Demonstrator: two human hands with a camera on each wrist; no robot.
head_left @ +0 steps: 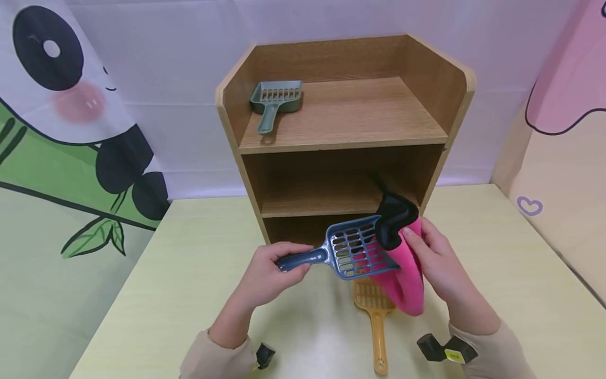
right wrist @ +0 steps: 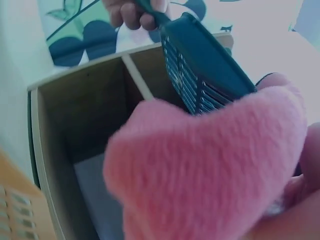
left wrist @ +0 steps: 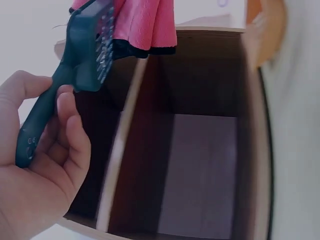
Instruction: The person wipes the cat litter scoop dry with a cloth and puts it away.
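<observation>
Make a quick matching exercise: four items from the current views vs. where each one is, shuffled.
1. blue scoop
2. grey-green scoop
3. orange scoop
4. pink cloth

A. on the table
B. held in the right fingers
C. held in the left fingers
D. on the top shelf

Pairs: 1-C, 2-D, 3-A, 4-B

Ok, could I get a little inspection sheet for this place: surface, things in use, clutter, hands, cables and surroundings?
Surface: pale table, wooden shelf unit on it.
Things in use: dark blue scoop, slotted; pink-and-black cloth, partly seen through the slots.
Clutter: orange scoop on the table; grey-green scoop on the shelf unit's top.
Hands: left hand grips the dark blue scoop's handle; right hand grips the cloth.
Cables: nothing seen.
Surroundings: backdrop with cartoon prints.
</observation>
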